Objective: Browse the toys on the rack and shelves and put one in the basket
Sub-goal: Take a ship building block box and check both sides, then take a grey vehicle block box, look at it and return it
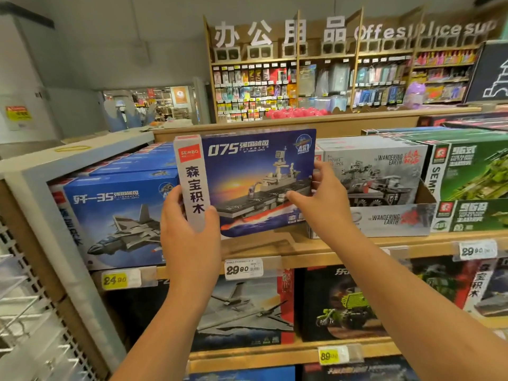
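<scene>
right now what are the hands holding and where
The blue warship brick-set box: left hand grips its left end, right hand its right edge.

2 hands [189, 229], 4 price tags [243, 268]

A bare shelf [275, 244] gap lay under the ship box [255, 177], hemmed by the jet box [118, 218] and grey box [379, 177].

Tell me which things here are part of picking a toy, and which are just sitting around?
Part of the job:
ship box, held by the left hand and right hand
jet box
grey truck box
green tank box
top shelf

Just around:
office supplies wall
price tag
</scene>
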